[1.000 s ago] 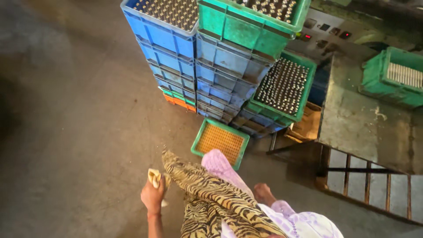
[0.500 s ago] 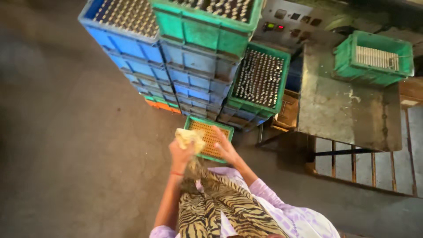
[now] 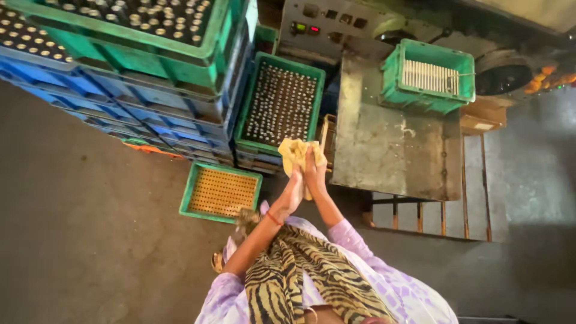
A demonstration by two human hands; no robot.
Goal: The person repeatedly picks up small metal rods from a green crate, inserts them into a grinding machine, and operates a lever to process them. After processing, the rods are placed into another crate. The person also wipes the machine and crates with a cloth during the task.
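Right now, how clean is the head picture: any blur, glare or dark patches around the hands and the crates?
Head view: the left hand and right hand, pressed around a yellow cloth, look slightly soft; the green crate of small metal parts is fairly sharp; the floor is dim and even; no strong glare on the metal table; wide-angle lens tilts the stacked blue crates.

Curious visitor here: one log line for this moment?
left hand + right hand: holding yellow cloth | ahead: green crate, metal table
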